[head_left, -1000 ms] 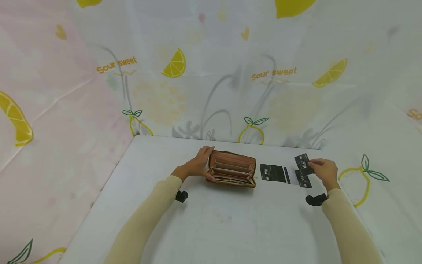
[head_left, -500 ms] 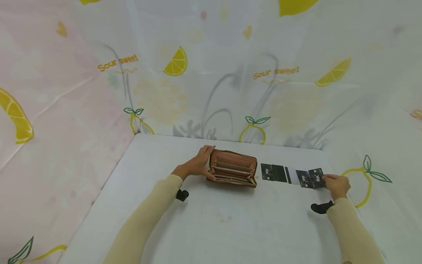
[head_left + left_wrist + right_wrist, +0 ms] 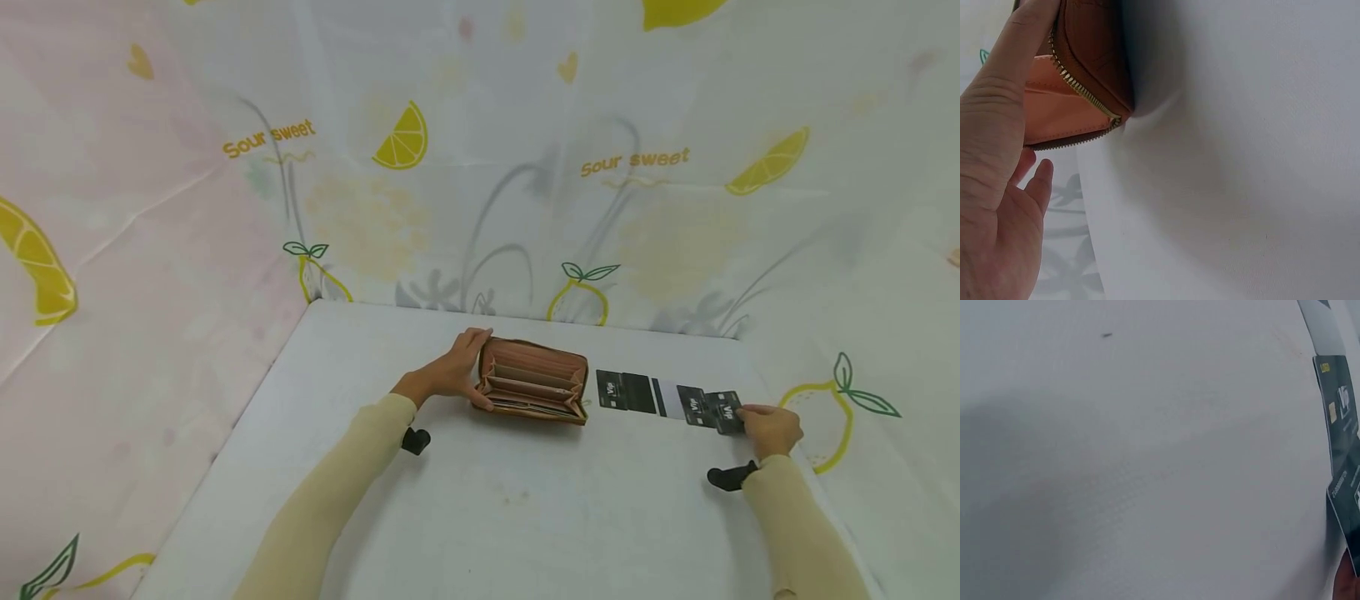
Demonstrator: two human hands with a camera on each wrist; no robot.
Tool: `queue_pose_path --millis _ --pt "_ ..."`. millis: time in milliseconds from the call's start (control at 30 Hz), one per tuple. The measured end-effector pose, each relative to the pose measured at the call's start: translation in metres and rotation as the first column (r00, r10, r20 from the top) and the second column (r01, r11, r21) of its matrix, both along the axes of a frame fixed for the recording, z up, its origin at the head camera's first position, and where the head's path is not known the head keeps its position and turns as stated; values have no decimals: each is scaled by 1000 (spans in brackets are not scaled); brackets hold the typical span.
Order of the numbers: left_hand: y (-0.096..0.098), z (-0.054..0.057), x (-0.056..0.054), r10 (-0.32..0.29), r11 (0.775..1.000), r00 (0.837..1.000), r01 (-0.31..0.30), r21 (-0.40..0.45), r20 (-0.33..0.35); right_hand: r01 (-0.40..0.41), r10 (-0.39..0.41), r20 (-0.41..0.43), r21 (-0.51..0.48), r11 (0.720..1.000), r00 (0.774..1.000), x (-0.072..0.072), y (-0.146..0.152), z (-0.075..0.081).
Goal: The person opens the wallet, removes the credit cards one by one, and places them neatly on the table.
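A brown zip-around wallet (image 3: 534, 375) stands unzipped on the white table, its pink-lined compartments facing up and some flat edges showing in the front one. My left hand (image 3: 453, 371) holds its left end, thumb at the front and fingers at the back; the left wrist view shows the thumb along the brass zipper (image 3: 1082, 87). At the far right, my right hand (image 3: 774, 432) pinches the right edge of a black Vip card (image 3: 726, 412). That card overlaps another black Vip card (image 3: 695, 406), and in the right wrist view a fingertip (image 3: 1346, 584) sits at its corner.
Left of those two lie a white card with a black stripe (image 3: 670, 400), a plain dark card (image 3: 639, 393) and a black Vip card (image 3: 612, 390), in a row beside the wallet. A lemon-print cloth (image 3: 465, 208) rises behind the table (image 3: 480, 517).
My right hand has moved right and down with the Vip card, from above the neighbouring card to low at the row's right end. The left hand keeps its hold on the wallet.
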State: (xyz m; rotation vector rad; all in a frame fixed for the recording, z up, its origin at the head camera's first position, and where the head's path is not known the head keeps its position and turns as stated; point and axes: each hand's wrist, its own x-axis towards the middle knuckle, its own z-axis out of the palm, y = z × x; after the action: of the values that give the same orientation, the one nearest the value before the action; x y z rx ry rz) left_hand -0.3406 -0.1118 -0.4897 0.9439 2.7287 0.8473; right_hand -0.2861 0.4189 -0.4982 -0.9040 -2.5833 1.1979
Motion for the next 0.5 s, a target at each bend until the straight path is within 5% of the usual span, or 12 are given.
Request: queue_pose_path --millis 500 --pt "1 -2 1 -1 1000 1000 1 1 -24 -34 35 -35 45 998 999 1 -6 -21"
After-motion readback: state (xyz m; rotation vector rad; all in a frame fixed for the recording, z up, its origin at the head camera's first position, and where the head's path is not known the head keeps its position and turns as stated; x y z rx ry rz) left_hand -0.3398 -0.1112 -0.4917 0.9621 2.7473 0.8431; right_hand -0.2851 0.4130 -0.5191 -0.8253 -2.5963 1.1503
